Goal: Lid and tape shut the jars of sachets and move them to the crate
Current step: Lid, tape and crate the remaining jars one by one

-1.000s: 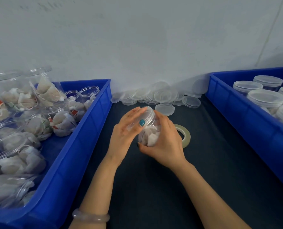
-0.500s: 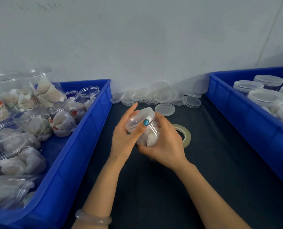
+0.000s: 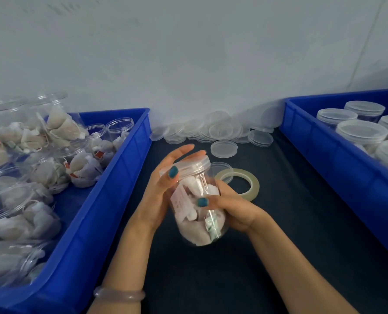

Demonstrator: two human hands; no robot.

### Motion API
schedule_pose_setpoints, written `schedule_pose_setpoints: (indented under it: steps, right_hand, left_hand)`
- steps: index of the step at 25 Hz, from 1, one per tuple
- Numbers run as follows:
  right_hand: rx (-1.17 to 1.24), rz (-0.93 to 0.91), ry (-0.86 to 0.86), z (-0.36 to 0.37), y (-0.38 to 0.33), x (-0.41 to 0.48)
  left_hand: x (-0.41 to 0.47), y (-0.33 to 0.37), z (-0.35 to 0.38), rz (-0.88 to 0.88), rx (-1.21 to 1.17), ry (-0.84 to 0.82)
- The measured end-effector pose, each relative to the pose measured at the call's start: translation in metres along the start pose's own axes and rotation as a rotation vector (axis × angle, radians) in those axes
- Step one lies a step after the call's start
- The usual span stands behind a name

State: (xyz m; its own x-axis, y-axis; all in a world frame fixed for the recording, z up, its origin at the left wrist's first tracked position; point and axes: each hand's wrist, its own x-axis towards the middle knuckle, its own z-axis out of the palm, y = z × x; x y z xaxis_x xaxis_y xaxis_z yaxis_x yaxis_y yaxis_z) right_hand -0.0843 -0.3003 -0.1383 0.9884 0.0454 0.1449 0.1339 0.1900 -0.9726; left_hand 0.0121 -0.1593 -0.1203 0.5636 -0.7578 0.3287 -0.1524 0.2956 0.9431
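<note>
No legible text on anything.

Wall (image 3: 188, 53) — 1, pale grey-white, matte, plain; fills the upper half of the view. Faint dark smudges (image 3: 59, 9) near its top left; 1 thin slanting seam (image 3: 370, 41) at far right. Surface (image 3: 290, 223) — 1, dark navy-black, dull, cloth-like finish; runs back to meet the wall's foot. Light: soft, even, cool; weak blurred shadow along the wall's base.

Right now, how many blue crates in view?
2. The left crate holds unlidded jars of sachets; the right crate holds lidded jars. Both run past the frame edges; no others show.
</note>
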Motion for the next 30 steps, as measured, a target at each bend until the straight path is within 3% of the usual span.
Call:
schedule_pose_setpoints:
  steps: [2,4,6,9,11,13,17,20,22,24,30]
  right_hand:
    - [0.096,0.018,-0.050,0.000,0.001,-0.002]
    - [0.056,0.010,0.013,0.001,0.000,0.000]
    - [-0.175,-0.035,0.232,0.000,0.000,0.005]
    - [-0.706,-0.079,0.536,0.007,0.007,0.009]
    - [-0.946,-0.094,0.583,0.010,0.014,0.009]
    - [-1.010,-0.122,0.557,0.011,0.017,0.009]
    - [-0.801,-0.005,0.446,0.003,0.012,0.008]
    - [-0.254,0.046,0.118,-0.002,0.007,0.005]
    - [-0.065,0.030,-0.001,0.000,0.004,0.002]
    - [-0.057,0.018,-0.019,0.001,0.002,0.001]
    - [-0.151,0.003,0.189,-0.004,-0.003,0.002]
  left_hand:
    - [-0.002,-0.001,-0.002,-0.021,-0.015,-0.061]
    - [0.000,0.000,-0.004,-0.012,-0.040,-0.031]
    - [0.004,-0.002,-0.006,0.022,-0.034,0.068]
    - [0.009,-0.009,-0.002,0.009,0.139,0.167]
    - [0.011,-0.013,0.001,-0.028,0.293,0.213]
    - [0.011,-0.015,0.001,-0.031,0.323,0.234]
    - [0.008,-0.011,-0.001,-0.025,0.247,0.168]
    - [0.003,-0.005,-0.004,-0.049,0.102,0.056]
    - [0.001,-0.001,-0.011,-0.021,0.081,-0.023]
    - [0.001,0.002,-0.013,0.018,0.129,-0.062]
    - [0.005,-0.001,-0.019,0.003,0.082,0.052]
